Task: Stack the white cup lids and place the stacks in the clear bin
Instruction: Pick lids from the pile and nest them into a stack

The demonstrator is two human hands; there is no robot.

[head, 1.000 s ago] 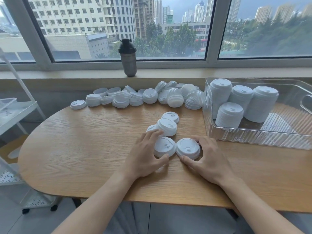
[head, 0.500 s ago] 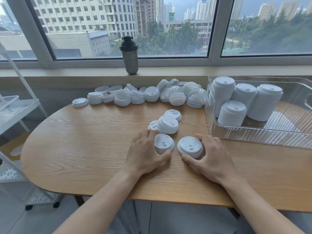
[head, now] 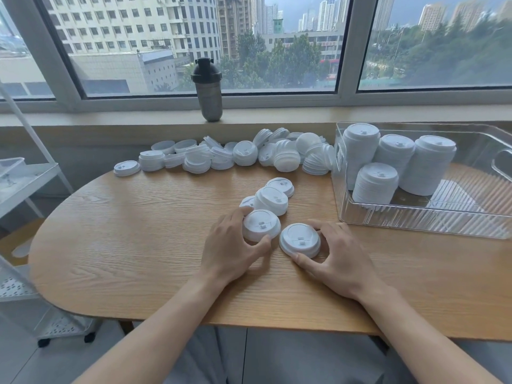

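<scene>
My left hand (head: 231, 245) grips a short stack of white lids (head: 260, 224) on the wooden table (head: 124, 239), thumb at its near side and fingers at its left. My right hand (head: 336, 254) holds another short lid stack (head: 299, 239) beside it, thumb in front and fingers behind. Just past them lie a small lid stack (head: 271, 200) and two single lids (head: 280, 185). A long heap of loose lids (head: 235, 157) runs along the table's far edge. The clear bin (head: 415, 221) at the right holds several tall lid stacks (head: 376, 182).
A dark shaker bottle (head: 208, 90) stands on the window sill behind the heap. A white shelf cart (head: 25, 189) stands left of the table. The bin's right half shows bare floor.
Both hands stay on their lid stacks; the left stack is tilted up slightly and the two stacks sit a little apart. The view shifted slightly.
</scene>
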